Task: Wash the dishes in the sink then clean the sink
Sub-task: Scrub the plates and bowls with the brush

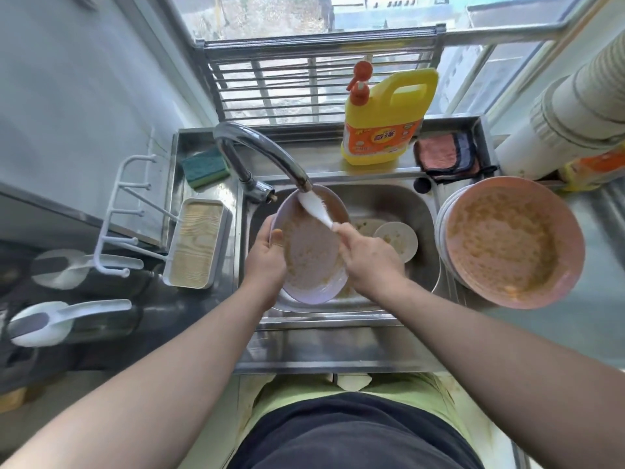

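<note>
While left hand grips smeared lilac plate, right hand pinches white spoon, under faucet

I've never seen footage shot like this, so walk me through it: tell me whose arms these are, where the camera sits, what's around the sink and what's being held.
There is no machine here. The single picture comes from a wide-angle camera worn on a person's head, looking down, so the two bare arms are the wearer's own. The left hand grips the rim of a dirty lilac plate over the steel sink. The right hand's fingers pinch a white spoon under the faucet. A small dirty dish lies in the basin. To the right stands a stack of soiled plates. Behind the sink are a yellow detergent bottle, a sponge and a folded cloth.
</note>
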`<state>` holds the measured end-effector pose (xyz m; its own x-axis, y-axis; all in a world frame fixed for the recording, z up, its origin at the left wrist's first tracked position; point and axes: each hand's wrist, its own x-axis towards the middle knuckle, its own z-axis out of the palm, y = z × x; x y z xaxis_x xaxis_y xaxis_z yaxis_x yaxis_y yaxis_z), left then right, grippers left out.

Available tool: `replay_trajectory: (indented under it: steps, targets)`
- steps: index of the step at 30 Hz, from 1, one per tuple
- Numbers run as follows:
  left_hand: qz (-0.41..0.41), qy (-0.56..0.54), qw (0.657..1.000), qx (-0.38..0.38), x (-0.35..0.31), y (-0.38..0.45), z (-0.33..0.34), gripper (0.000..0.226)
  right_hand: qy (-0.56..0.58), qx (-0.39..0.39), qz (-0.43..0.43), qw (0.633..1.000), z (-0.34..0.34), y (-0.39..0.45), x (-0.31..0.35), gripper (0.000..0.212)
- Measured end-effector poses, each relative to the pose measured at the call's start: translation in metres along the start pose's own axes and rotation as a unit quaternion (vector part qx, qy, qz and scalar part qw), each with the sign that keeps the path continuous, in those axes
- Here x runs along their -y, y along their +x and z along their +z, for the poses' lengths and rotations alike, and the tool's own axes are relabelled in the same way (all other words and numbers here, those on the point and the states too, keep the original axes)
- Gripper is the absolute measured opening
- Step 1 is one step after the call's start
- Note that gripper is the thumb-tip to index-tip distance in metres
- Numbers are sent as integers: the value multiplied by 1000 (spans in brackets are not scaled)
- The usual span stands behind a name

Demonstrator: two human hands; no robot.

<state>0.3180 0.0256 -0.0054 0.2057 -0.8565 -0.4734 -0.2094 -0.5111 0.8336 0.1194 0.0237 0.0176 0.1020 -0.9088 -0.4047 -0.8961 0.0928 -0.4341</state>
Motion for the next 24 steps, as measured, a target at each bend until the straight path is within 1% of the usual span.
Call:
replay_trajectory:
  steps: [2, 4, 6, 7, 8, 10, 12, 14, 16, 18, 21, 24]
  targets:
    - [-28, -23, 999, -23, 6, 2, 2, 38, -6, 11, -43, 999, 7, -9, 10, 31]
    - [-38, -26, 999, -23, 12, 2, 1, 40, -26, -6, -40, 999, 7, -6, 5, 33]
    - [-20, -8, 1000, -3, 15, 0, -1, 39, -33, -19, 29, 999, 2, 6, -15, 32]
    - [-11, -4, 1000, 8, 15, -1, -1, 38, -35, -12, 68, 997, 0, 9, -29, 30]
    - [-8, -12, 1000, 16, 13, -2, 0, 38, -37, 3, 99, 994, 2, 8, -44, 27]
    - [-11, -61, 998, 17, 6, -2, 5, 38, -24, 43, 129, 990, 16, -7, -65, 19]
    - [-19, -117, 993, 7, -1, 0, 13, 39, 18, 88, 121, 989, 41, -33, -68, 14]
    - [-30, -162, 986, -6, -5, 5, 21, 37, 68, 117, 96, 986, 57, -56, -53, 18]
    - [-51, -179, 982, -24, -5, 10, 25, 36, 119, 124, 72, 982, 58, -72, -34, 24]
    - [-79, -179, 981, -23, -4, 11, 28, 37, 159, 128, 40, 978, 51, -81, -17, 25]
    - [-85, -174, 981, -14, -2, 7, 35, 38, 211, 101, 6, 972, 36, -72, -3, 24]
    - [-88, -196, 977, 10, -3, -2, 42, 33, 236, 32, 9, 971, 25, -39, 1, 23]
